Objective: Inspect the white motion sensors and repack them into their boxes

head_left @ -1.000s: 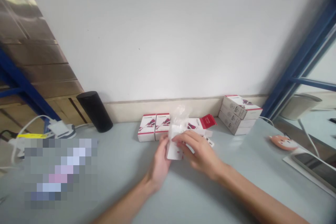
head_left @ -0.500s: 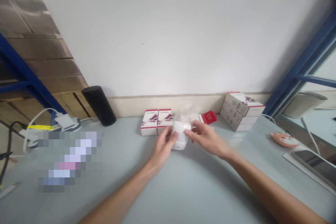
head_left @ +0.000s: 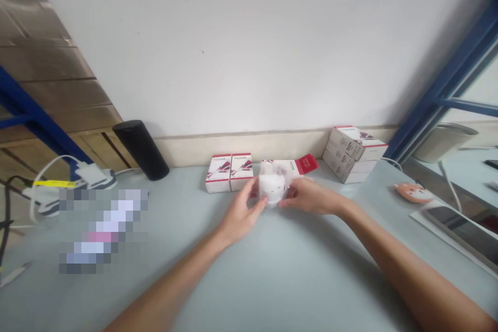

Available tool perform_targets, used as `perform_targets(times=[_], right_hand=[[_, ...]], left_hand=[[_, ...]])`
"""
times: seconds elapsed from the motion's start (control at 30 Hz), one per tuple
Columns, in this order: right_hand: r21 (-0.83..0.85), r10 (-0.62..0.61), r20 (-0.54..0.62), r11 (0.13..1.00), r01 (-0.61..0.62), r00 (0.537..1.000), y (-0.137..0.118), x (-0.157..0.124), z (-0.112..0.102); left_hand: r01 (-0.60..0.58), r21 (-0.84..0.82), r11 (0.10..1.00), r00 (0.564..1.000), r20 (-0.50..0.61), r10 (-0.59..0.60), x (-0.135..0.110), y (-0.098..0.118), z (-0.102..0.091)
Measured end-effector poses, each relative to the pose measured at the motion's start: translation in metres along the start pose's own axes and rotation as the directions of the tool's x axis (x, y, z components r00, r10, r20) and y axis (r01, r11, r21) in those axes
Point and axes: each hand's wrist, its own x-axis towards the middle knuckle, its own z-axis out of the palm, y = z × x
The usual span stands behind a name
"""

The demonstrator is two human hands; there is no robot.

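A small white rounded device (head_left: 271,190) in a clear plastic bag (head_left: 277,170) is between my hands, just above or on the table; I cannot tell which. My left hand (head_left: 239,213) grips its left side, with the thumb at the front. My right hand (head_left: 314,197) has its fingers bent together at the right side, pinching the bag or the device's edge. Behind them lies an open white-and-red box (head_left: 294,167) with a red flap at its right end, partly hidden by the bag. Two shut boxes (head_left: 229,174) of the same print lie side by side on the left.
A stack of similar boxes (head_left: 353,154) stands at the back right. A black cylinder (head_left: 140,149) leans at the back left, near a power strip (head_left: 95,179) with cables. A blurred-out item (head_left: 105,233) lies left. An orange animal-face object (head_left: 414,192) and a phone (head_left: 459,228) are right.
The bagged device has turned and tipped between my hands. My right hand has moved lower along its side. More of the open box behind now shows. The camera view has shifted slightly.
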Motion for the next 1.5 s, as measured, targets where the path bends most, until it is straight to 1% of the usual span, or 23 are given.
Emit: perform_targets(times=[0.07,0.17,0.23,0.3,0.37,0.47,0.57,0.63,0.73,0.8,0.87,0.93,1.0,1.07,1.13,1.2,1.27,1.37,1.43,1.5], right_hand=[[-0.047,-0.021,-0.013,0.999,0.020,1.000,0.000,-0.001,-0.001],[-0.014,-0.026,-0.037,1.000,0.026,0.999,-0.002,-0.003,-0.005],[0.031,-0.026,-0.008,0.999,0.027,1.000,-0.004,-0.003,-0.007],[0.038,-0.030,0.030,0.999,0.029,0.999,-0.003,-0.002,-0.007],[0.018,-0.026,0.043,1.000,0.025,0.999,-0.001,-0.002,-0.006],[-0.025,-0.017,0.021,1.000,0.018,1.000,0.001,-0.002,-0.005],[0.004,-0.042,0.054,0.999,0.042,0.998,0.000,-0.002,0.001],[0.027,-0.032,0.080,0.999,0.030,0.996,-0.001,-0.001,0.008],[-0.044,0.014,0.027,0.999,-0.012,1.000,-0.004,0.002,0.022],[-0.097,0.005,-0.005,0.995,-0.005,1.000,-0.005,0.003,0.028],[-0.113,-0.007,-0.003,0.994,0.006,1.000,-0.006,0.003,0.031],[-0.112,0.000,0.022,0.994,0.002,1.000,-0.007,0.001,0.029],[-0.081,-0.002,0.069,0.997,0.007,0.998,-0.008,-0.001,0.024],[-0.017,-0.042,0.106,0.999,0.044,0.993,-0.010,-0.003,0.017],[0.009,-0.072,0.101,0.997,0.071,0.992,-0.012,-0.004,0.008],[0.002,-0.066,0.077,0.998,0.066,0.995,-0.015,-0.006,0.000],[0.011,-0.047,0.058,0.999,0.046,0.997,-0.018,-0.008,-0.008],[0.052,-0.042,-0.010,0.998,0.042,0.999,-0.022,-0.011,-0.014],[0.060,-0.026,-0.071,0.998,0.031,0.997,-0.024,-0.012,-0.015],[0.097,-0.009,-0.117,0.995,0.020,0.993,-0.025,-0.010,-0.011]], left_hand=[[0.004,0.021,1.000,1.000,0.016,-0.004,0.002,-0.004,-0.001],[0.041,0.039,0.998,0.997,0.058,-0.043,0.004,-0.010,-0.003],[0.071,0.056,0.996,0.995,0.066,-0.075,0.003,-0.011,-0.003],[0.089,0.072,0.993,0.995,0.041,-0.092,0.001,-0.009,-0.002],[0.085,0.047,0.995,0.996,0.014,-0.086,0.000,-0.006,0.000],[0.066,-0.047,0.997,0.998,0.019,-0.065,-0.001,-0.002,0.003],[0.068,-0.086,0.994,0.998,0.013,-0.067,0.001,-0.004,0.004],[0.099,-0.077,0.992,0.995,-0.001,-0.099,0.002,-0.009,0.004],[0.145,-0.058,0.988,0.989,0.014,-0.144,0.003,-0.013,0.002],[0.134,-0.054,0.989,0.990,0.037,-0.132,0.003,-0.013,0.002],[0.118,-0.033,0.992,0.992,0.053,-0.116,0.001,-0.011,0.002],[0.123,0.016,0.992,0.992,0.034,-0.123,0.000,-0.006,0.003],[0.158,0.026,0.987,0.987,0.001,-0.159,-0.001,-0.001,0.004],[0.219,-0.072,0.973,0.976,0.001,-0.219,-0.001,0.004,0.005],[0.249,-0.265,0.932,0.966,0.005,-0.257,0.002,0.008,0.006],[0.232,-0.465,0.854,0.960,-0.033,-0.278,0.006,0.013,0.005],[0.220,-0.594,0.774,0.945,-0.066,-0.319,0.009,0.018,0.003],[0.259,-0.674,0.692,0.908,-0.075,-0.413,0.012,0.026,0.001],[0.254,-0.702,0.666,0.888,-0.105,-0.448,0.012,0.029,0.001],[0.228,-0.715,0.661,0.880,-0.140,-0.455,0.012,0.030,0.001]])
